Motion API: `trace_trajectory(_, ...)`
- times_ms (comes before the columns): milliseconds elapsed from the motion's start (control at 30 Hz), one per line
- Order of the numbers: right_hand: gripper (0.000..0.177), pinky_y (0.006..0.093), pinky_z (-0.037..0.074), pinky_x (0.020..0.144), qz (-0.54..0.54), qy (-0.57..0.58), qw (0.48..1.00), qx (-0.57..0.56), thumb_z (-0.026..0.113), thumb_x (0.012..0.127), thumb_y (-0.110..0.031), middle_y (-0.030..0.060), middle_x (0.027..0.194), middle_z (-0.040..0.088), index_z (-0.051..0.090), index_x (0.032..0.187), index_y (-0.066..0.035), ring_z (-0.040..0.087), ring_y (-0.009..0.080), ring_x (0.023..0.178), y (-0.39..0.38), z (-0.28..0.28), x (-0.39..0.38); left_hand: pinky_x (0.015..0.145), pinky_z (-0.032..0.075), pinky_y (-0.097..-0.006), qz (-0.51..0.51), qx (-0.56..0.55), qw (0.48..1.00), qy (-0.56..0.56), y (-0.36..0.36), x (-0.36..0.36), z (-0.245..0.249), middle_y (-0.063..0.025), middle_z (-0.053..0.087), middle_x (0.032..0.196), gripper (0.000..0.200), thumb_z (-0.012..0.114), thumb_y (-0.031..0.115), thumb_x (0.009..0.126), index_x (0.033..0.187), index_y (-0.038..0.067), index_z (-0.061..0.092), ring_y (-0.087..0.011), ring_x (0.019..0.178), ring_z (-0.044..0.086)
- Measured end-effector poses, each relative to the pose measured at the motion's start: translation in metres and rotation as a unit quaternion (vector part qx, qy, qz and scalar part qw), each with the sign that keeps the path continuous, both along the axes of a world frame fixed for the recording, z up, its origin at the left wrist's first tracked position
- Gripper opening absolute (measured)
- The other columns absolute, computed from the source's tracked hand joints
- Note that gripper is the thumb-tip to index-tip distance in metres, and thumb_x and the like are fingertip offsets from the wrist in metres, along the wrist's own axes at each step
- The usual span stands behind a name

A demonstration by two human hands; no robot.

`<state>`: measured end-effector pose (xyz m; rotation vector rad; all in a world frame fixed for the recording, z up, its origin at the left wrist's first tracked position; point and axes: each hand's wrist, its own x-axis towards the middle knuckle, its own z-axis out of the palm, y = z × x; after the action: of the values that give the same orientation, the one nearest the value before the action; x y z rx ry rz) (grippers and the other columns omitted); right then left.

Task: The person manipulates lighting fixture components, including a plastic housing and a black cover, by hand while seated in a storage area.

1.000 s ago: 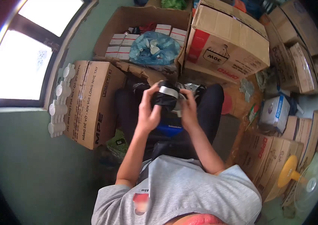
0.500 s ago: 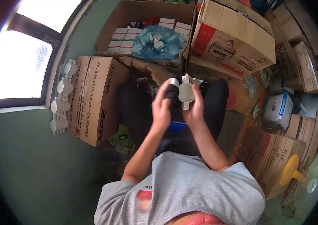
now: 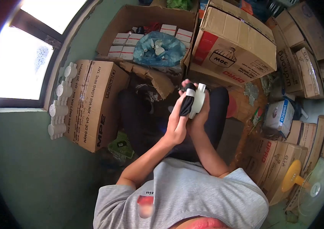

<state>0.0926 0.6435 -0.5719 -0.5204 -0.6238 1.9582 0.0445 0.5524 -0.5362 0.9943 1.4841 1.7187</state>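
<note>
My left hand [image 3: 178,124] is closed round a black bundle [image 3: 187,104], which looks like folded cord with a white band near its top. Pressed beside it is a round white plastic junction box [image 3: 199,100] with short stubs at opposite ends, tilted nearly edge-on. My right hand [image 3: 201,117] grips the box from the right; most of its fingers are hidden behind it. Both hands meet above my lap. Several similar white round boxes [image 3: 63,90] stand in a row along the carton's edge by the window.
A printed MPE carton [image 3: 90,103] stands at my left. Ahead, an open carton [image 3: 110,21] holds small white boxes [image 3: 121,38] and a blue plastic bag [image 3: 142,49] with white parts. A large carton [image 3: 242,42] and more stacked boxes [image 3: 276,152] crowd the right side.
My left hand has moved right, bringing the black bundle against the white junction box. The box has turned from facing up to nearly edge-on, and both hands sit closer together.
</note>
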Motion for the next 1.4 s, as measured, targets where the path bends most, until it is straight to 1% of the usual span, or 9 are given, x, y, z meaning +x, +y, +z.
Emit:
trace_trajectory(200, 0.056, 0.0464, 0.052, 0.107, -0.11, -0.082, 0.967, 0.217, 0.036, 0.117, -0.043, 0.0253, 0.141, 0.063, 0.049, 0.147, 0.003, 0.066, 0.0385, 0.126, 0.007, 0.029, 0.008, 0.126, 0.027, -0.0416, -0.094, 0.064, 0.993, -0.039, -0.011, -0.009, 0.011, -0.0217, 0.042, 0.163, 0.061, 0.049, 0.02, 0.108, 0.16, -0.007, 0.035, -0.0305, 0.153, 0.04)
trace_trajectory(333, 0.069, 0.043, 0.04, 0.118, -0.058, -0.329, 0.823, 0.46, 0.037, 0.114, -0.048, 0.0235, 0.153, 0.053, 0.044, 0.155, 0.006, 0.052, 0.0316, 0.143, -0.006, 0.066, 0.018, 0.126, 0.029, -0.0418, 0.022, 0.051, 0.995, -0.081, 0.013, -0.016, 0.048, -0.0234, 0.044, 0.164, 0.056, 0.046, 0.012, 0.109, 0.161, -0.004, 0.037, -0.0322, 0.155, 0.039)
trace_trajectory(400, 0.071, 0.0435, 0.037, 0.121, -0.013, -0.256, 0.918, 0.303, 0.035, 0.113, -0.052, 0.0247, 0.156, 0.05, 0.043, 0.155, 0.005, 0.047, 0.0309, 0.148, -0.004, 0.058, 0.017, 0.126, 0.03, -0.0447, 0.053, 0.113, 0.986, 0.111, 0.019, -0.016, 0.034, -0.0273, 0.044, 0.163, 0.056, 0.051, 0.0, 0.101, 0.156, -0.004, 0.047, -0.0383, 0.156, 0.039)
trace_trajectory(467, 0.079, 0.0448, 0.036, 0.123, 0.05, 0.068, 0.989, 0.12, 0.029, 0.112, -0.059, 0.0259, 0.157, 0.05, 0.041, 0.156, 0.005, 0.046, 0.0324, 0.15, 0.012, 0.061, -0.001, 0.127, 0.028, -0.0534, -0.002, 0.126, 0.964, 0.236, 0.012, -0.01, 0.047, -0.0268, 0.046, 0.162, 0.066, 0.062, -0.011, 0.083, 0.148, 0.0, 0.06, -0.0466, 0.156, 0.035)
trace_trajectory(667, 0.077, 0.0461, 0.033, 0.126, 0.11, 0.052, 0.992, -0.035, 0.026, 0.111, -0.058, 0.0242, 0.158, 0.051, 0.04, 0.16, -0.001, 0.045, 0.0359, 0.15, -0.01, 0.058, 0.003, 0.126, 0.032, -0.0532, 0.055, 0.11, 0.961, 0.249, 0.023, -0.039, 0.069, -0.0255, 0.052, 0.157, 0.065, 0.062, -0.009, 0.081, 0.146, -0.001, 0.06, -0.0446, 0.154, 0.041)
trace_trajectory(933, 0.081, 0.0536, 0.037, 0.125, 0.03, 0.045, 0.998, 0.034, 0.025, 0.11, -0.063, 0.026, 0.157, 0.048, 0.037, 0.157, 0.002, 0.048, 0.0395, 0.147, 0.022, 0.07, 0.009, 0.127, 0.033, -0.0499, -0.087, 0.077, 0.961, 0.25, 0.009, -0.018, 0.045, -0.0241, 0.045, 0.164, 0.069, 0.067, -0.009, 0.083, 0.15, 0.002, 0.058, -0.0425, 0.156, 0.037)
trace_trajectory(1167, 0.079, 0.0518, 0.043, 0.119, 0.012, -0.063, 0.968, 0.244, 0.036, 0.11, -0.066, 0.0268, 0.156, 0.048, 0.039, 0.151, 0.001, 0.054, 0.0406, 0.142, 0.016, 0.065, 0.006, 0.13, 0.022, -0.043, 0.007, 0.067, 0.992, 0.103, 0.03, -0.014, 0.065, -0.0221, 0.047, 0.164, 0.065, 0.049, -0.009, 0.089, 0.154, -0.003, 0.052, -0.0327, 0.159, 0.034)
trace_trajectory(1333, 0.076, 0.0582, 0.052, 0.11, -0.09, -0.124, 0.927, 0.342, 0.038, 0.11, -0.064, 0.0303, 0.153, 0.047, 0.03, 0.15, 0.0, 0.057, 0.0447, 0.138, 0.049, 0.06, 0.008, 0.098, 0.05, -0.0269, -0.094, -0.081, 0.992, -0.036, 0.006, -0.022, 0.059, -0.0086, 0.074, 0.12, 0.057, 0.063, 0.001, 0.092, 0.149, 0.003, 0.062, -0.0088, 0.11, 0.062)
trace_trajectory(1400, 0.074, 0.057, 0.052, 0.11, -0.035, -0.147, 0.938, 0.312, 0.037, 0.111, -0.061, 0.0288, 0.149, 0.051, 0.033, 0.149, 0.002, 0.06, 0.0428, 0.134, 0.05, 0.054, 0.012, 0.106, 0.05, -0.0315, -0.07, -0.022, 0.997, 0.014, 0.001, -0.034, 0.064, -0.0116, 0.076, 0.12, 0.052, 0.059, -0.004, 0.087, 0.139, 0.001, 0.067, -0.0153, 0.119, 0.067)
